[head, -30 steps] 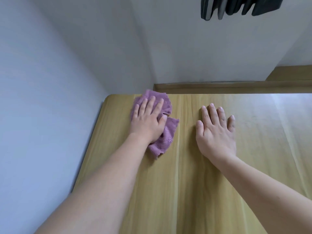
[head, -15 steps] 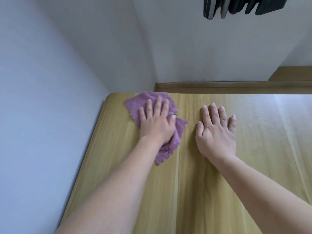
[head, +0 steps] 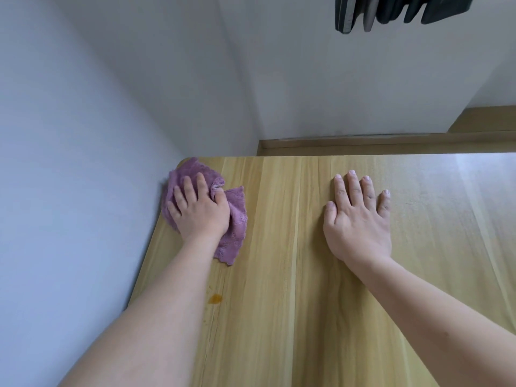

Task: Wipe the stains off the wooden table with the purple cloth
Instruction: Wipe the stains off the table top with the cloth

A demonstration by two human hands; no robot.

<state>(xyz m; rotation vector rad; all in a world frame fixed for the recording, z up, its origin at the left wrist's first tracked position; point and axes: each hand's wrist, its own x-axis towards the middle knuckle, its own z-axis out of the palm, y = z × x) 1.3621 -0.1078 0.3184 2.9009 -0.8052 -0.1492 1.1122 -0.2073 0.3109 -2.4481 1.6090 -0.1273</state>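
Pressing down on the purple cloth [head: 233, 219] with the left hand [head: 199, 212], fingers spread over the bunched top and the index finger and thumb side pinching up a fold, probably to keep the fabric from sliding loose while rubbing. Lying flat and spread, the right hand [head: 358, 219], palm down on bare wood well to the right of the cloth, holding nothing, likely bracing the body while leaning toward the far left corner. Sitting crumpled beneath and around the left hand, the cloth: soft, nubbly, towel-like weave, ragged edges, one corner trailing back toward the wrist, its far edge reaching the rounded corner of the bench [head: 307, 317]. Showing nearer than the left hand, just beside the forearm, a small orange stain [head: 215, 298], glossy and rounded, with fainter specks below it, not yet reached by the cloth. Spreading outward, smooth pale wood-grain laminate in long planks, glare washing out the stretch beyond the right hand. Rising past both hands, plain matte white walls [head: 111, 107]; hanging above, dark blurred shapes [head: 391, 9], too unclear to name.
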